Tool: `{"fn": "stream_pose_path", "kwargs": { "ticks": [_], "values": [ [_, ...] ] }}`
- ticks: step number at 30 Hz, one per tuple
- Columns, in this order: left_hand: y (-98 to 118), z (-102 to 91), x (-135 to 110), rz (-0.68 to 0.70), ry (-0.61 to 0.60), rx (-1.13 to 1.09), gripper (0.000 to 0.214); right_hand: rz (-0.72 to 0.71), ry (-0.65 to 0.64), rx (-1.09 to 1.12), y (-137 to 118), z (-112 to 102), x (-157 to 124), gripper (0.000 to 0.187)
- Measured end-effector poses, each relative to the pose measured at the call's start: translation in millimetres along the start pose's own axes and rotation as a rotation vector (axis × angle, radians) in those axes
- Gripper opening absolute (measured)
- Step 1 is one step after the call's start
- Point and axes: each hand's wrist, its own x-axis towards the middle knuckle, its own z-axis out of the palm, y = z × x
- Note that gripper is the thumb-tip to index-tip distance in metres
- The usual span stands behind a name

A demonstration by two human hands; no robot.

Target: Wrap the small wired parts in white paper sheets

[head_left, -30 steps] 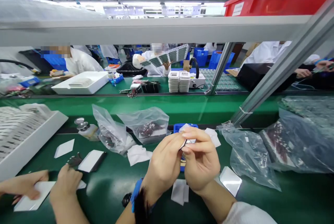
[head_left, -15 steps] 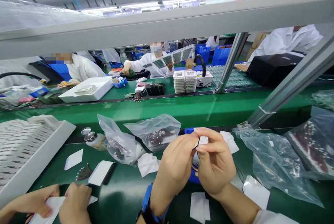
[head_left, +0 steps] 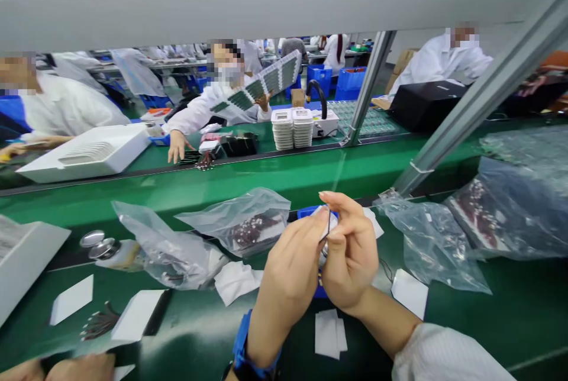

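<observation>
on the green table (head_left: 510, 322), a clear bag (head_left: 242, 221) of dark parts lay left of centre. the left hand (head_left: 288, 268) and the right hand (head_left: 350, 257) both pinched one small thin piece (head_left: 327, 226), raised just above the blue tray (head_left: 304, 213); it seemed mid-handling, not yet set down. another filled bag (head_left: 426, 245) lay at the right.

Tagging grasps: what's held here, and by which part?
A small thin plate, seen edge-on, pinched by its edges between fingertips of the left hand and right hand. Its type is unclear.
</observation>
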Motion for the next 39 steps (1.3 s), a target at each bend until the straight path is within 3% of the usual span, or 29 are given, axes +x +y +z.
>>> {"fn": "stream_pose_path", "kwargs": {
  "ticks": [11, 21, 28, 34, 39],
  "values": [
    [5, 7.3, -2, -0.046, 0.017, -0.024, 0.036, 0.087, -0.047, 0.076, -4, -2, 4, 0.011],
    [-9, 8.8, -1, -0.23, 0.023, -0.036, 0.03, 0.141, -0.26, 0.114, 13, -5, 13, 0.009],
    [-23, 10.4, -4, -0.395, -0.041, -0.096, 0.031, 0.234, -0.262, 0.064, 22, -12, 12, 0.013],
    [-27, 15.2, -5, -0.352, -0.096, -0.257, 0.038, 0.2, -0.247, -0.028, 27, -8, 18, 0.018],
    [-17, 11.4, -2, -0.228, -0.065, -0.247, 0.04, 0.117, -0.209, -0.042, 12, -9, 24, 0.015]
  ]
}}
